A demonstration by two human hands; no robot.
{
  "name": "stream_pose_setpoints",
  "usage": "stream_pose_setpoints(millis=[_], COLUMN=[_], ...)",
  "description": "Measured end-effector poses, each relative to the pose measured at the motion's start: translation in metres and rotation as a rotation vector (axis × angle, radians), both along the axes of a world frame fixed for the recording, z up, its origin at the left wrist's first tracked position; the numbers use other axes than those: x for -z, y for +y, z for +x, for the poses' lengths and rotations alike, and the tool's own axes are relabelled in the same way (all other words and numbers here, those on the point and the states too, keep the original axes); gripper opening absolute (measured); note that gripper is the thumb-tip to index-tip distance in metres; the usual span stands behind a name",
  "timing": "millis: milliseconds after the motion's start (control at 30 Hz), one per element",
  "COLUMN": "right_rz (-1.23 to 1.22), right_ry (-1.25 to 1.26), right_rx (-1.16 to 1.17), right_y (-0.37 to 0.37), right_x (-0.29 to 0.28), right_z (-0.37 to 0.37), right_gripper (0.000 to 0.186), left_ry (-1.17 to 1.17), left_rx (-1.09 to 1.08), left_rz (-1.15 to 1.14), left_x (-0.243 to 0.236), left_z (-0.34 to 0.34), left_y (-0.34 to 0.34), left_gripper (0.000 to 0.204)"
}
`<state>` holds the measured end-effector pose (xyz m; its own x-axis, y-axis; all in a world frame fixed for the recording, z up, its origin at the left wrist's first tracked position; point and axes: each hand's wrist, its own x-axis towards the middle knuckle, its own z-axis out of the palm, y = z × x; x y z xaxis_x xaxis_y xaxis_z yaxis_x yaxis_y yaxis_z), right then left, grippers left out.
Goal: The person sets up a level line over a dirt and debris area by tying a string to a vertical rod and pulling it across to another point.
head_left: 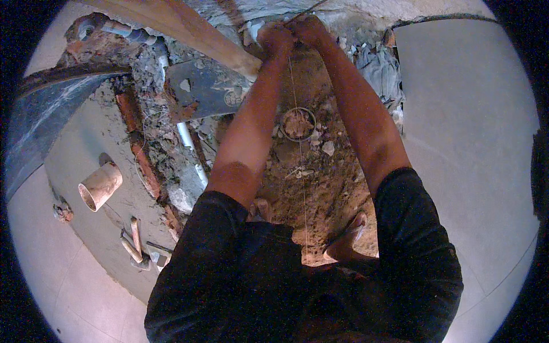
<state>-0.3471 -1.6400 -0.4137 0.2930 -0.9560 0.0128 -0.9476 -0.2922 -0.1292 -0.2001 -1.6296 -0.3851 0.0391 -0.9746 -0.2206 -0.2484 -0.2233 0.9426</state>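
Observation:
My left hand [276, 41] and my right hand [309, 31] are side by side at the far end of a dug-out dirt trench [337, 188], both with fingers closed. A thin dark rod or line [313, 8] slants down to them from the top edge. What the fingers grip is too small and dark to make out. A thin pale string [303, 200] stretches from below my hands along the trench toward my feet. Under the string, a round pipe rim [298, 139] sits in the soil, with rubble inside it. A wooden plank [194, 31] slants down beside my left forearm.
Left of the trench, a dark board [197, 94], white pipe pieces [185, 136] and orange-brown broken edging [143, 163] lie among rubble. A short pipe section [100, 186] and hand tools [135, 247] rest on grey mortar. Crumpled plastic [382, 77] borders the large tiles [463, 131] at right.

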Motion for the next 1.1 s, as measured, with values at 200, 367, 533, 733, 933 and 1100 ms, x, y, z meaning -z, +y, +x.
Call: stream_pose_setpoints(millis=[200,367,533,733,933,1100], right_rz=[0.106,0.216,0.189,0.259,0.246,0.333], right_ry=[0.249,0.076,0.182,-0.055,-0.700,-0.799], right_rx=[-0.021,0.100,0.123,0.175,0.200,0.396], right_y=[-0.012,0.006,0.003,0.012,0.025,0.038], right_x=[-0.021,-0.054,-0.029,-0.023,-0.047,-0.083], right_z=[0.043,0.046,0.016,0.006,0.020,0.053], right_gripper=[0.030,0.031,0.030,0.039,0.035,0.032], left_ry=[-0.786,-0.437,-0.698,-0.521,-0.344,-0.421], left_rx=[0.195,0.063,0.141,-0.045,-0.159,-0.212], left_rz=[-0.203,-0.050,-0.109,-0.061,-0.017,-0.017], left_x=[0.082,0.070,0.063,0.048,0.021,0.006], left_z=[-0.009,-0.012,-0.031,-0.019,0.008,0.016], left_y=[-0.029,-0.019,-0.031,-0.026,-0.018,-0.013], left_gripper=[0.029,0.038,0.039,0.037,0.038,0.036])
